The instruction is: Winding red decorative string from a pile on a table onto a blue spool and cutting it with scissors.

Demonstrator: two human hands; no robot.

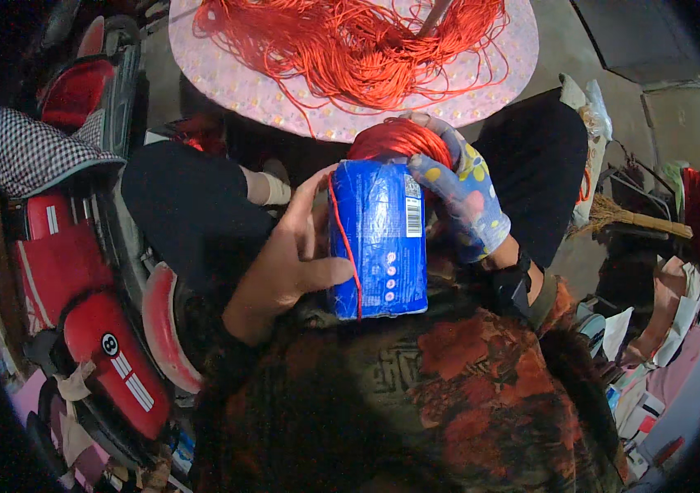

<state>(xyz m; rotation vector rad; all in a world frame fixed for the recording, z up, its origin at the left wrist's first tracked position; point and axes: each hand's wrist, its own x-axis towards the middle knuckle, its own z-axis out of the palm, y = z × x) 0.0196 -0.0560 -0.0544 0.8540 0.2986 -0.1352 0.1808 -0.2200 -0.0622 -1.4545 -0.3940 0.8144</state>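
Note:
My bare left hand (291, 261) grips a blue rectangular package (379, 230) by its left side, thumb on the upper face. A single strand of red cord runs down that face near my thumb. At the far end of the package lies a thick coil of red cord (395, 140). My right hand (467, 193), in a pale glove with coloured dots, is closed round the coil's right side; some fingertips are hidden behind it. Beyond my hands, a large loose heap of the same cord (342, 49) spreads over a round table with a pink patterned cover (264, 107).
On the left stands a red and black vehicle (112, 353) with a checked cloth (46, 152) near it. A straw broom (637, 218) lies at the right, beside papers and cardboard (666, 316). My knees flank the package below the table's edge.

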